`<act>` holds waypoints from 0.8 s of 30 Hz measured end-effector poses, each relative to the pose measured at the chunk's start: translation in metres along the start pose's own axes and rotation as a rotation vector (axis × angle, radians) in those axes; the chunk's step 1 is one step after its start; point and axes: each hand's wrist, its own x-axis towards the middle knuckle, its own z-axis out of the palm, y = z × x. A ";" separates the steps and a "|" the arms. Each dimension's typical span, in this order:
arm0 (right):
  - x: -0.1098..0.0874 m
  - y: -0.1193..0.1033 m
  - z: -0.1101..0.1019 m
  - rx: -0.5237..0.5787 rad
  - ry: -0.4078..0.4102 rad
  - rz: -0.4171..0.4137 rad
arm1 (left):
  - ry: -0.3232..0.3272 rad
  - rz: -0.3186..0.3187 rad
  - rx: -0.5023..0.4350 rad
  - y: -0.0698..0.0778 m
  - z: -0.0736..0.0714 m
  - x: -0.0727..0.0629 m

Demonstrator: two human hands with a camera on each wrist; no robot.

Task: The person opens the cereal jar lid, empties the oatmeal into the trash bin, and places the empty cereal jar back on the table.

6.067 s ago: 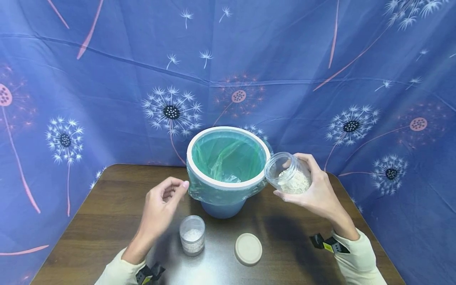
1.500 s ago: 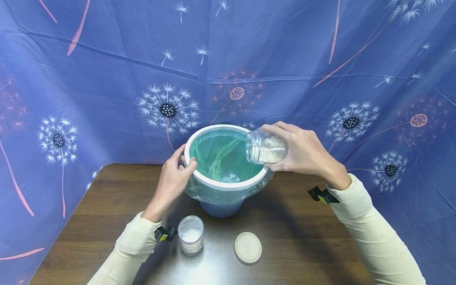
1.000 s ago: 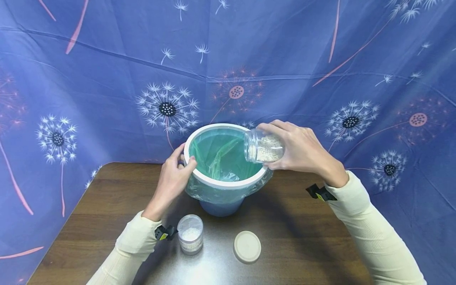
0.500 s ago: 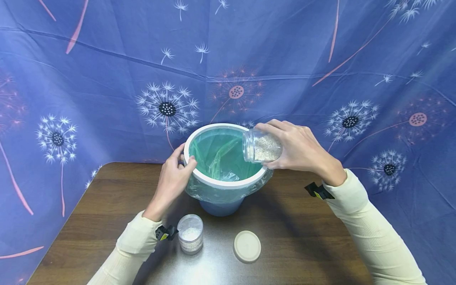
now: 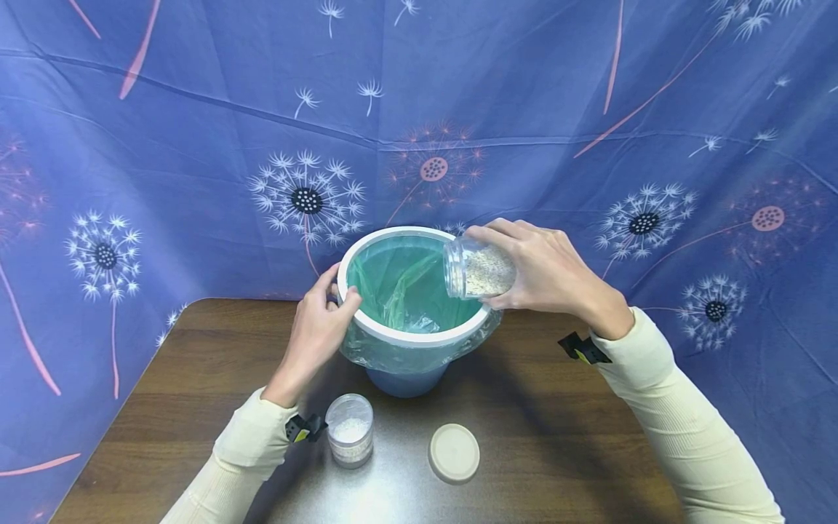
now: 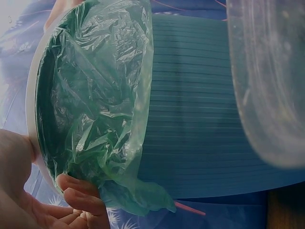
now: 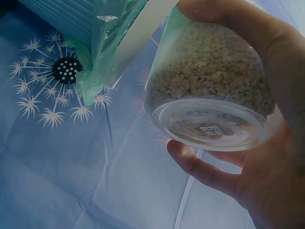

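Observation:
A blue bin with a white rim and a green plastic liner stands at the table's back. My left hand grips the rim on its left side, thumb on top and fingers outside. In my right hand is a clear jar, lying nearly on its side with its open mouth over the bin's right part. Pale flakes fill much of the jar, seen through its wall in the right wrist view; its base faces that camera. The left wrist view shows the liner folded over the bin's ribbed wall.
A second clear jar, without a lid and holding white grains, stands upright in front of the bin. To its right a cream lid lies on the wooden table. A blue dandelion-print cloth hangs right behind the table.
Since the earliest frame, my left hand has taken hold of the bin's rim. My right hand has brought the jar left over the bin, edging a little further left in the last second.

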 end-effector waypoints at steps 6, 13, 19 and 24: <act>0.001 -0.001 0.000 -0.008 0.000 -0.015 | 0.000 -0.002 0.005 0.000 0.000 0.000; 0.002 -0.001 0.002 -0.012 0.006 -0.033 | 0.002 0.000 0.006 -0.001 0.000 0.000; 0.002 -0.001 0.002 -0.026 0.016 -0.046 | 0.002 0.005 0.002 0.000 0.000 0.000; 0.002 -0.002 0.001 -0.040 0.026 -0.051 | 0.001 0.004 0.000 0.000 0.000 0.000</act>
